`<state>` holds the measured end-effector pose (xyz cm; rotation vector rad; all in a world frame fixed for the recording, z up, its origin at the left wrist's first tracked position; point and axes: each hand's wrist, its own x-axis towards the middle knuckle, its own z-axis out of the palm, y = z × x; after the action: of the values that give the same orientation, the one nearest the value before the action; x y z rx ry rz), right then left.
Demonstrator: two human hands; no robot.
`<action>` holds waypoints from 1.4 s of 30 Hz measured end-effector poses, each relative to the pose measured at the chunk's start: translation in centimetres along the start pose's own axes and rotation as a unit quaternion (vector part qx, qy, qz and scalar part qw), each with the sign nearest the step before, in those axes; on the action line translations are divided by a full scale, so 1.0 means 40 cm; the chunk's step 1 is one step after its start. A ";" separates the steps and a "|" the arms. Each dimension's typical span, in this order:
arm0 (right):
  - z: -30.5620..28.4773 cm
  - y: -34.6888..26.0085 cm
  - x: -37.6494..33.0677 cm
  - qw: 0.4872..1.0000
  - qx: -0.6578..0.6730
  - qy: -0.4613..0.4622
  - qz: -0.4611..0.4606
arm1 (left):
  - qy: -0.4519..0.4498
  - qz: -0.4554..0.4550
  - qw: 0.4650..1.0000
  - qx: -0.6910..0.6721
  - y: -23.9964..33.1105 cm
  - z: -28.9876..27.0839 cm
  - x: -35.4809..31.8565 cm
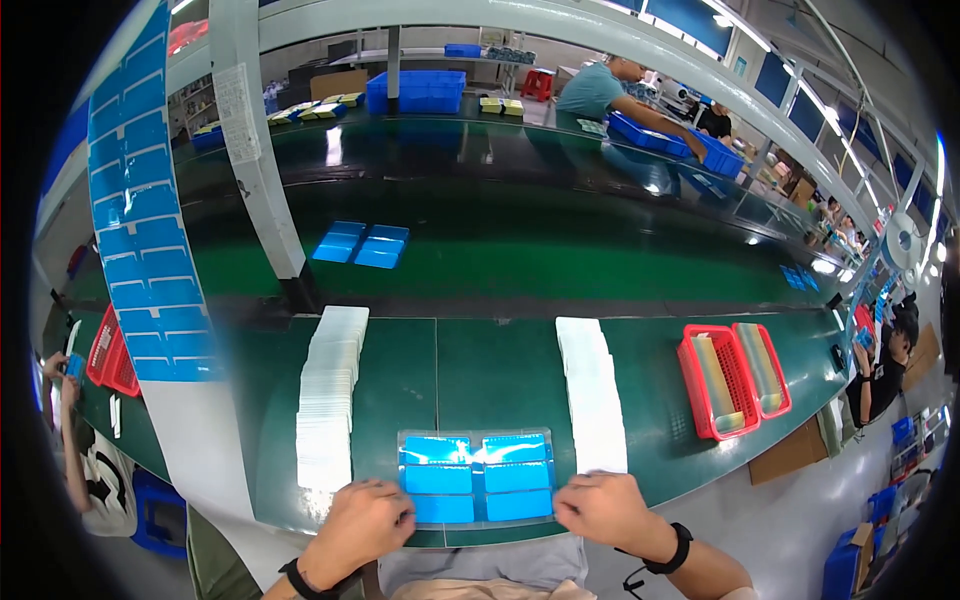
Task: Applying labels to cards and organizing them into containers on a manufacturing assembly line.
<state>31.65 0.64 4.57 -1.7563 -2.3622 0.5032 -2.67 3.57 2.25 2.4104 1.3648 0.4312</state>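
Both hands are pinching the blue sheet [477, 478] on the green table [480, 370]: left hand [365, 520] seemingly gripping its corner, right hand [605, 508] opposite, between white stacks [328, 400].

Clear plastic tray [477, 478] holding six blue rectangular pieces in two columns of three, lying flat at the near edge of the green desk [500, 370], between two rows of white sheets; its lower corners are gripped at left and right.
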 end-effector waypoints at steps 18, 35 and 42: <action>0.076 -0.037 0.204 0.963 -0.074 0.015 -0.260 | -0.057 0.136 0.987 0.064 0.064 0.083 0.185; 0.038 0.015 0.077 0.951 0.259 0.016 0.169 | 0.040 -0.144 0.986 -0.074 0.030 0.082 -0.058; -0.199 -0.220 0.098 0.927 0.373 -0.012 0.026 | 0.031 -0.178 0.981 -0.068 0.024 0.080 -0.072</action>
<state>25.11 3.49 14.84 -1.4327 -1.7571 1.2322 -2.05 0.17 -0.48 2.0038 1.6931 0.4873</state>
